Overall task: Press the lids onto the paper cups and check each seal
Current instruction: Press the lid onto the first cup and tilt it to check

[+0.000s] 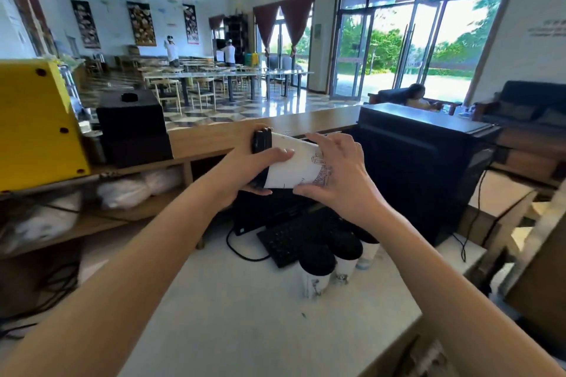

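I hold a white paper cup with a dark printed drawing on its side, tipped sideways in the air above the counter. Its black lid points left and sits on the rim. My left hand wraps the lid end from below, thumb across the cup wall. My right hand grips the cup's bottom end. On the white counter below stand three more white cups with black lids, close together in a row.
A black keyboard and cable lie behind the standing cups. A large black machine stands to the right, a yellow box and a black box on the wooden shelf at left. People stand and sit far off in the hall.
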`<state>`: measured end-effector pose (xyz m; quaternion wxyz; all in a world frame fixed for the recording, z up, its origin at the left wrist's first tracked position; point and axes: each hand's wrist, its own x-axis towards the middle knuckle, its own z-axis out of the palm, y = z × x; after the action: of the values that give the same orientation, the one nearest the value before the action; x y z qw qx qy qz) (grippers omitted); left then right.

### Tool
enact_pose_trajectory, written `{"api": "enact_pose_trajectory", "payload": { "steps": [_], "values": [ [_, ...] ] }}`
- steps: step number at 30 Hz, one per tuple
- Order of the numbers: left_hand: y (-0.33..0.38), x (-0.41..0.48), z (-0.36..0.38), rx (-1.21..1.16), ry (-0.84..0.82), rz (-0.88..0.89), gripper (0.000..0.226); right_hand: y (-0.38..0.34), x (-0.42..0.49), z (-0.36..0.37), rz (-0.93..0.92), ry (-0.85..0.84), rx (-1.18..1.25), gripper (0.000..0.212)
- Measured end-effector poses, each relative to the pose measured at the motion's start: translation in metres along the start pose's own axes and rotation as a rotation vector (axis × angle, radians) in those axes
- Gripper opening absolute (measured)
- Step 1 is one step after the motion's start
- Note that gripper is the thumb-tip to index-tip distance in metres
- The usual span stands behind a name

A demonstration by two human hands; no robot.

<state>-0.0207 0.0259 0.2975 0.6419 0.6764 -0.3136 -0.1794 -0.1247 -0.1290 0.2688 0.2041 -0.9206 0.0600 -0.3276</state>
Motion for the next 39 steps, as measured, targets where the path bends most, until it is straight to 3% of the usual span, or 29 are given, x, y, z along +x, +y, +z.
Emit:
{"api": "enact_pose_trajectory", "payload": {
  "steps": [3, 5, 7, 10, 14, 16, 19, 22, 25, 30, 32, 34, 39],
  "values": [
    [-0.01, -0.002, -0.003, -0.04, 0.025, 0.089, 0.046, 0.001, 0.006, -0.009, 0.361, -0.064, 0.492, 0.055],
    [-0.015, -0.005, -0.005, -0.005, 0.014, 0.19, 0.052, 0.0, 0.01, -0.014, 0.607, -0.182, 0.848, 0.056],
    [-0.02, -0.009, -0.007, 0.111, 0.012, 0.352, 0.059, 0.001, 0.011, -0.018, 0.663, -0.301, 1.005, 0.06],
    [-0.028, -0.01, -0.011, 0.243, -0.029, 0.53, 0.063, 0.004, 0.011, -0.018, 0.613, -0.345, 1.005, 0.052],
    [-0.034, -0.003, -0.024, 0.305, -0.129, 0.501, 0.085, 0.009, 0.005, -0.013, 0.517, -0.212, 1.128, 0.045],
    [-0.027, 0.0, -0.026, 0.119, -0.155, 0.355, 0.083, 0.011, 0.0, -0.011, 0.437, -0.153, 1.146, 0.042],
    [-0.017, 0.005, -0.026, -0.308, -0.229, 0.011, 0.061, 0.016, -0.005, -0.011, 0.324, -0.129, 1.144, 0.053],
    [-0.014, 0.008, -0.024, -0.393, -0.334, -0.177, 0.069, 0.024, -0.008, -0.014, 0.189, -0.123, 1.011, 0.063],
    [-0.011, 0.008, -0.013, -0.405, -0.214, -0.239, 0.05, 0.027, -0.009, -0.018, 0.103, -0.166, 0.906, 0.059],
    [-0.019, 0.007, 0.006, -0.336, -0.091, -0.079, 0.029, 0.032, -0.005, -0.023, 0.267, -0.195, 1.007, 0.057],
    [-0.021, 0.005, 0.01, -0.301, -0.061, 0.0, 0.036, 0.031, -0.001, -0.025, 0.416, -0.177, 1.129, 0.049],
    [-0.022, 0.002, 0.012, -0.283, -0.049, 0.07, 0.048, 0.03, 0.001, -0.027, 0.516, -0.224, 1.145, 0.06],
    [-0.029, -0.003, 0.009, -0.046, -0.052, 0.325, 0.063, 0.024, 0.0, -0.031, 0.602, -0.318, 1.06, 0.061]
  ]
}}
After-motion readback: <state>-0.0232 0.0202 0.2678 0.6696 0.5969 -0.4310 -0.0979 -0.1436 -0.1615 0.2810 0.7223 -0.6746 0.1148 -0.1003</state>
